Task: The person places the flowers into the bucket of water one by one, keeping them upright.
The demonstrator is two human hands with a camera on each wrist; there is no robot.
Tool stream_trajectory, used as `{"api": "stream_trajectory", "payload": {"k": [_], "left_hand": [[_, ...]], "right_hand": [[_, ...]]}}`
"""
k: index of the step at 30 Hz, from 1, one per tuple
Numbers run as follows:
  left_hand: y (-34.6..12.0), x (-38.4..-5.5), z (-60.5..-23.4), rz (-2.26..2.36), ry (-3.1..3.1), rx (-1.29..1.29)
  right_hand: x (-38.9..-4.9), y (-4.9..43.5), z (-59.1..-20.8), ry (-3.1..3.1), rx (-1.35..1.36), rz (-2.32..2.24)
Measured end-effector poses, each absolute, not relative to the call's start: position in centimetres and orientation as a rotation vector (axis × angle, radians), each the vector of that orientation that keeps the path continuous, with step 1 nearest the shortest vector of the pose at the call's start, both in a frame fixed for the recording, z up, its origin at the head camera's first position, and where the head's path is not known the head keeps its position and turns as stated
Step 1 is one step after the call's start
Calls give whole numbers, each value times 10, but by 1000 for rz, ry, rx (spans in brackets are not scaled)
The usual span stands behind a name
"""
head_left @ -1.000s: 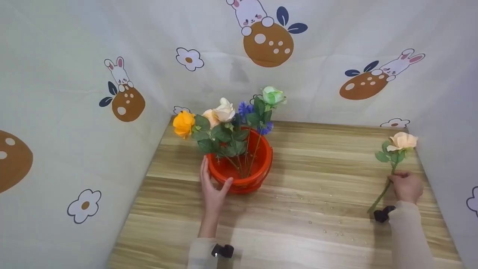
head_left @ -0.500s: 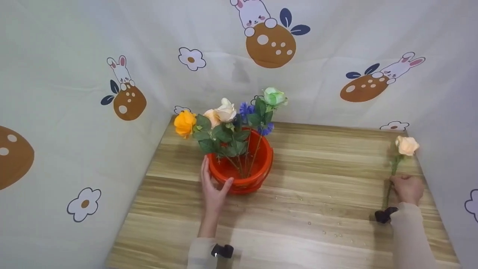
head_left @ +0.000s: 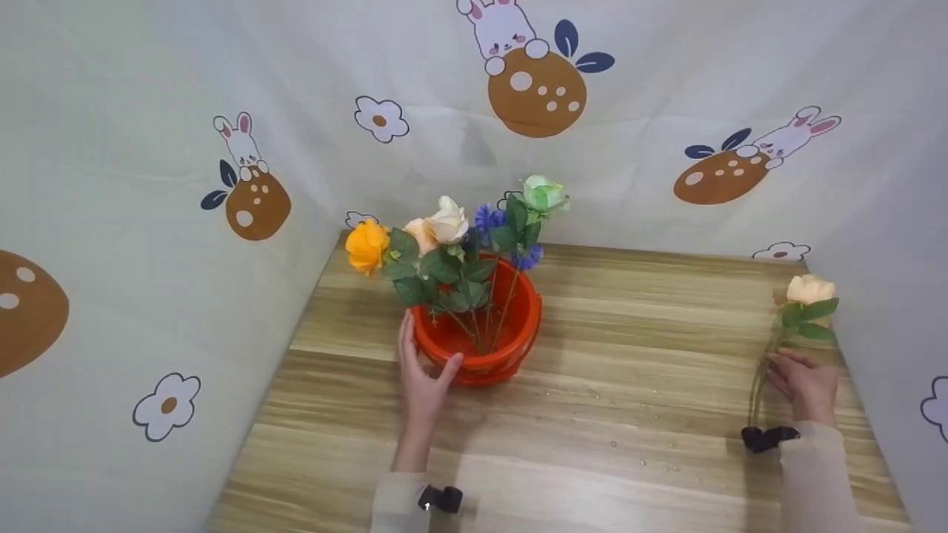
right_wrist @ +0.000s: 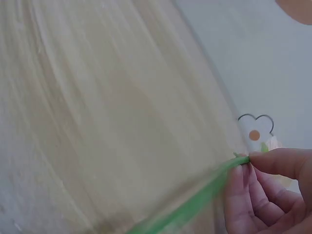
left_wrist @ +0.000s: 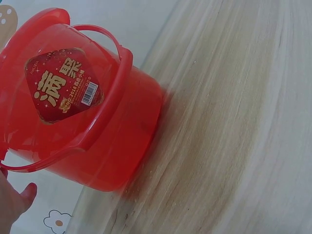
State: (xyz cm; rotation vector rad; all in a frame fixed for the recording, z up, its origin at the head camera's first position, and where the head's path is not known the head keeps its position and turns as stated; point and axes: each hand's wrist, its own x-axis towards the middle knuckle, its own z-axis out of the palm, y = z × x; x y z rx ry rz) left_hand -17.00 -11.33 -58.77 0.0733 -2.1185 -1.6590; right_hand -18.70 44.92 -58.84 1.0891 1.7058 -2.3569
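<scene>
My left hand rests against the left front of a red plastic bucket, its thumb and fingers spread along the rim. Several artificial flowers stand in the bucket: an orange rose, a cream rose, a peach bloom partly hidden behind it, blue flowers and a pale green rose. Far to the right, my right hand pinches the green stem of a peach rose between thumb and fingers. The bloom points away from me, mostly hidden behind the hand in the right wrist view.
The wooden tabletop carries scattered small droplets between bucket and right hand. A cloth wall printed with rabbits and flowers encloses the table at the back and sides. The bucket's handle hangs down its labelled side.
The peach rose has turned about its stem in my right fingers, and its leaves now face right. My right fingers have loosened and straightened somewhat. The left hand and bucket stay put.
</scene>
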Motion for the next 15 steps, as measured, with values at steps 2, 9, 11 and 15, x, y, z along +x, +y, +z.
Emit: {"api": "stream_trajectory", "payload": {"k": [2,9,11,15], "left_hand": [[-114,-169,-589,-1654,-2123,74],[-115,-169,-589,-1652,-2131,63],[-115,-169,-589,-1645,-2133,64],[-115,-168,-589,-1638,-2130,61]], "right_hand": [[-187,447,-584,1697,1074,-2358],[-191,434,-565,1668,968,-2476],[-192,431,-560,1660,963,-2499],[-192,424,-551,1656,915,-2542]]}}
